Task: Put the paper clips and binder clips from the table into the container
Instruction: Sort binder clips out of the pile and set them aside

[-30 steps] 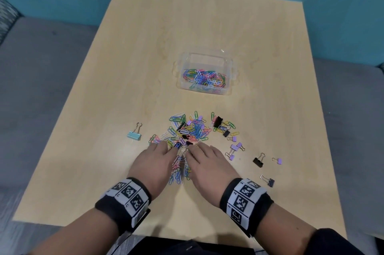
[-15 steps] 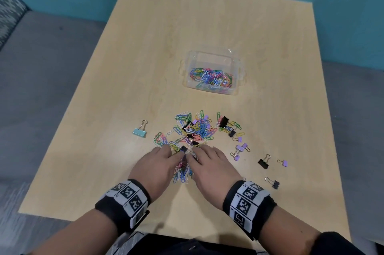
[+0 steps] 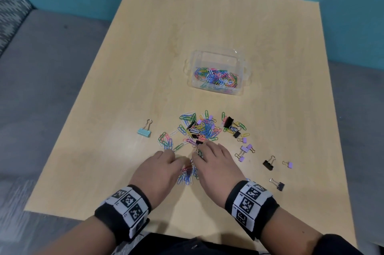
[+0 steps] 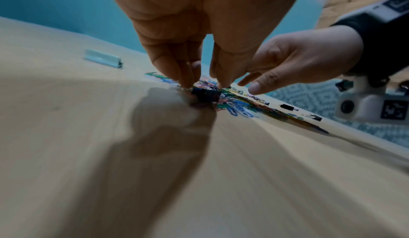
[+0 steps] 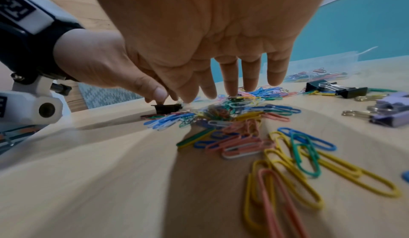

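A heap of coloured paper clips (image 3: 202, 130) mixed with black binder clips lies mid-table. My left hand (image 3: 172, 158) and right hand (image 3: 209, 148) lie palm down at its near edge, with a small bunch of clips (image 3: 188, 175) between them. In the left wrist view the left hand (image 4: 203, 84) points down and its fingertips touch a black binder clip (image 4: 205, 94). The right hand (image 5: 232, 88) has straight, spread fingers whose tips touch the clips. The clear container (image 3: 241, 61), holding several paper clips, stands beyond the heap.
A light-blue binder clip (image 3: 144, 131) lies alone left of the heap. Purple binder clips (image 3: 245, 150) and black ones (image 3: 268, 164) (image 3: 279, 186) are scattered to the right. The wooden table (image 3: 207, 16) is bare beyond the container; its near edge lies just behind my wrists.
Both hands stay at the near edge of the heap, and the left one has slid slightly toward me. The view has shifted a little.
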Motion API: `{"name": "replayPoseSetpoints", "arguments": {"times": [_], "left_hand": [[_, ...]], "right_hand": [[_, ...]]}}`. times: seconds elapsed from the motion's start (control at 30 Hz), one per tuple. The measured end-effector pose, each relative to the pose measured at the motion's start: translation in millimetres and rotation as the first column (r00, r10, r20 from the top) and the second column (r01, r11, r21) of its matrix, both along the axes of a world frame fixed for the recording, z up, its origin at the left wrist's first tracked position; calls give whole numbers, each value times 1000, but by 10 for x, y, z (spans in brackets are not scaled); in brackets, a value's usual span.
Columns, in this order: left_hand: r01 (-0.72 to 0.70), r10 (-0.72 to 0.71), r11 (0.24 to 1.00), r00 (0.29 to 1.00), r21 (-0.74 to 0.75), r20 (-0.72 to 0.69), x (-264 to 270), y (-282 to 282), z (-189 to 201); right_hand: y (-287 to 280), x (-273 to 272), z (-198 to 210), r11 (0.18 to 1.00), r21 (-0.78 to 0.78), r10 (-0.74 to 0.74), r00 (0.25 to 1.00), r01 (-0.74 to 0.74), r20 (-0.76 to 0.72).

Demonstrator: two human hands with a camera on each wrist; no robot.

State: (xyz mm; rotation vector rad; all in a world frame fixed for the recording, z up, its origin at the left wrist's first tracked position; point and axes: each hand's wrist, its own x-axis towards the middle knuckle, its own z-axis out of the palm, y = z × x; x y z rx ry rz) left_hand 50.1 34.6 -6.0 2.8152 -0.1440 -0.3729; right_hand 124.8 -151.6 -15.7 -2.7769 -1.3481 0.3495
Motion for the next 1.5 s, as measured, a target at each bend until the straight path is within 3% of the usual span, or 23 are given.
{"name": "replayPoseSetpoints", "arguments": {"times": [0.13, 0.3, 0.43, 0.53, 0.63, 0.73, 0.77, 0.83, 0.93, 1.0, 1.07, 1.13, 1.2, 1.27, 1.37, 1.5], "left_hand": [[117, -109, 981, 992, 156, -62, 89, -111, 12], [124, -125, 984, 992, 126, 4, 64, -118, -49], [20, -23, 998, 999, 53, 48, 27, -109, -11], [-187, 194, 976, 979, -114, 59, -20, -63, -32], [-422, 439, 838, 898, -347, -32, -30, -5, 27], [-644, 593, 467, 736, -605, -326, 9, 60, 127], [-685, 597, 362, 691, -632, -407, 25, 110, 132], [-755, 597, 234, 609, -613, -522, 43, 252, 123], [-817, 631, 148, 512, -558, -583, 45, 509, 62], [-823, 689, 218, 510, -525, -515, 44, 644, 27], [-806, 722, 413, 574, -424, -387, 65, 724, 18], [-755, 726, 615, 655, -227, -212, 73, 756, 49], [-666, 669, 739, 743, -104, -5, 68, 766, 58], [-507, 509, 860, 848, -56, 147, 58, 690, 73], [-243, 243, 970, 954, -21, 175, 44, 399, 71], [9, -8, 992, 1000, 129, -5, 65, 150, -199]], "right_hand": [[-125, 19, 49, 998, 42, -51, 999, 51, -17], [-314, -9, 76, 991, 52, -121, 992, 123, -31], [-422, -58, 80, 982, 70, -172, 982, 177, -72], [-474, -75, 74, 975, 74, -199, 974, 208, -111], [-507, -75, 42, 969, 70, -226, 964, 237, -144], [-525, -66, 19, 966, 59, -237, 955, 251, -178], [-526, -61, 16, 966, 59, -238, 955, 252, -175], [-510, -52, 17, 966, 60, -239, 956, 252, -169], [-488, -36, 6, 966, 66, -235, 957, 249, -170], [-474, -18, 5, 969, 63, -227, 962, 239, -154], [-469, -21, 4, 974, 42, -217, 969, 223, -119], [-466, -72, 6, 980, -9, -200, 976, 200, -79], [-465, -165, 16, 983, -61, -178, 981, 174, -72], [-478, -250, 23, 988, -77, -140, 986, 133, -87], [-481, -252, 42, 994, -49, -106, 990, 101, -91], [-435, -111, 17, 986, -52, -163, 983, 159, -84]]}}
